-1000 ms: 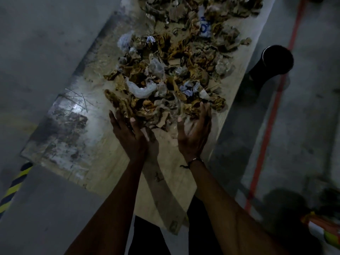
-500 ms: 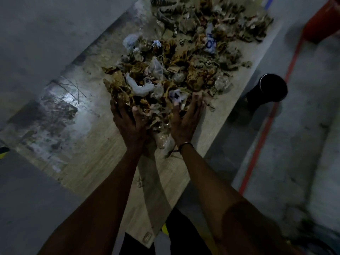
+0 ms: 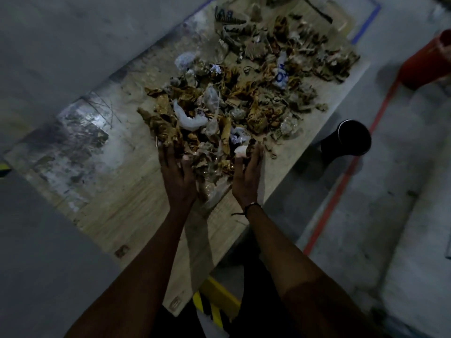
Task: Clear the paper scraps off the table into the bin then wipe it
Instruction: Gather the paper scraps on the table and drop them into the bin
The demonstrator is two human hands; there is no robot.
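Light: we see a dim scene, so fine detail in the heap is hard to make out.
Worktop: we look down on a long pale wooden worktop running away from us, its left near part scuffed and shiny.
Paper scraps: a wide heap of crumpled brown, white and clear paper scraps covers the middle and far part of the worktop, reaching close to its right edge.
Left hand: our left hand lies palm-inward at the near left edge of the heap, fingers spread and pushed into the scraps, not closed round any 1 piece.
Right hand: our right hand faces it from the near right edge, fingers likewise extended and touching the scraps; a dark band sits on the wrist.
Between the hands: the nearest clump of scraps is cupped between the 2 palms, resting on the worktop.
Bin: a dark round bin stands on the floor just beside the worktop's right edge, mouth open upward.
Floor: a red line runs along the grey floor past the bin, and a red object stands at the far right.
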